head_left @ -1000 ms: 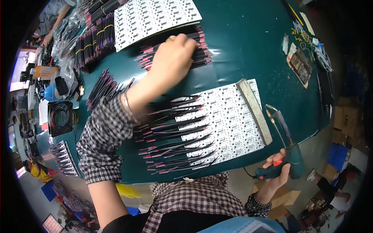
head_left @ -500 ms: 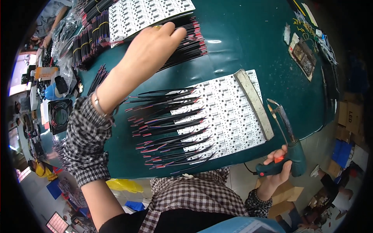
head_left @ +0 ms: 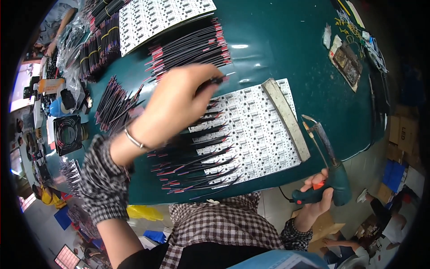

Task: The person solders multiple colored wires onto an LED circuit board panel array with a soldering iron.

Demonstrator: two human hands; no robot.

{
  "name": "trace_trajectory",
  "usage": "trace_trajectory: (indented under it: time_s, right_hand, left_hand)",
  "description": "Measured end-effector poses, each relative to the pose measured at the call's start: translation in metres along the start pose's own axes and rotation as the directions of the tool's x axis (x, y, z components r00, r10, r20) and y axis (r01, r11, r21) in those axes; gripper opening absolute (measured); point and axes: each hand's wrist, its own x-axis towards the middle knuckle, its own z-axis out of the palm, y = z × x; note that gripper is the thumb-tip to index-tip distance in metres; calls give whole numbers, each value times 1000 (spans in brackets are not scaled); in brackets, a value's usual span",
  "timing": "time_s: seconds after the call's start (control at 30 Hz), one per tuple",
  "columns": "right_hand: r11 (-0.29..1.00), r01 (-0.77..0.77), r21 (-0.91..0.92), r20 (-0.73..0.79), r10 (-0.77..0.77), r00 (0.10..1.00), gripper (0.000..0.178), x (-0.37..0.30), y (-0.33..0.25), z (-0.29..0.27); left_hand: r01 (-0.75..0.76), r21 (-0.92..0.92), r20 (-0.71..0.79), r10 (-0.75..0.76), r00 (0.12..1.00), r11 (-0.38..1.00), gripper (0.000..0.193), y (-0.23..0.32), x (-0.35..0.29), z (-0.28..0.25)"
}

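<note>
My left hand (head_left: 181, 96) is closed, slightly blurred, over the upper left corner of a white circuit board panel (head_left: 255, 125). Dark wire (head_left: 217, 81) with a reddish end pokes out between its thumb and forefinger; how many wires it grips is hidden. Rows of black and red wires (head_left: 197, 168) lie across the panel's left edge, their upper rows partly covered by my hand. A pale metal bar (head_left: 286, 120) rests along the panel's right side. In my right hand (head_left: 320, 197) is a green soldering gun (head_left: 341, 184) with a red trigger, its tip pointing up beside the bar.
Behind lie a spread of wires (head_left: 192, 49) and more board panels (head_left: 165, 18). Banded wire bundles (head_left: 101, 51), a loose wire pile (head_left: 114, 105) and a small black fan (head_left: 68, 134) are at left. A blackened tray (head_left: 347, 65) sits at the far right.
My left hand has come back from the wire spread toward me and right, over the panel's corner, with dark wire now in its fingers. The soldering gun has barely moved.
</note>
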Motion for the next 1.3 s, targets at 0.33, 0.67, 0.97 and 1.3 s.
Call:
trace_trajectory:
  time_s: [0.33, 0.67, 0.97, 1.3]
  right_hand:
    - [997, -50, -51, 107, 55, 993, 68, 25, -7, 19]
    - [993, -86, -86, 89, 94, 992, 66, 32, -10, 40]
    - [952, -153, -265, 90, 183, 979, 70, 30, -17, 50]
    - [909, -253, -331, 16, 274, 962, 72, 26, -12, 67]
  left_hand:
    - [511, -752, 254, -531, 808, 416, 15, -1, -26, 46]
    - [396, -773, 105, -516, 850, 495, 19, 13, -31, 38]
    - [405, -640, 57, -486, 872, 653, 20, 14, -25, 51]
    - [251, -372, -168, -331, 929, 894, 13, 20, -23, 68]
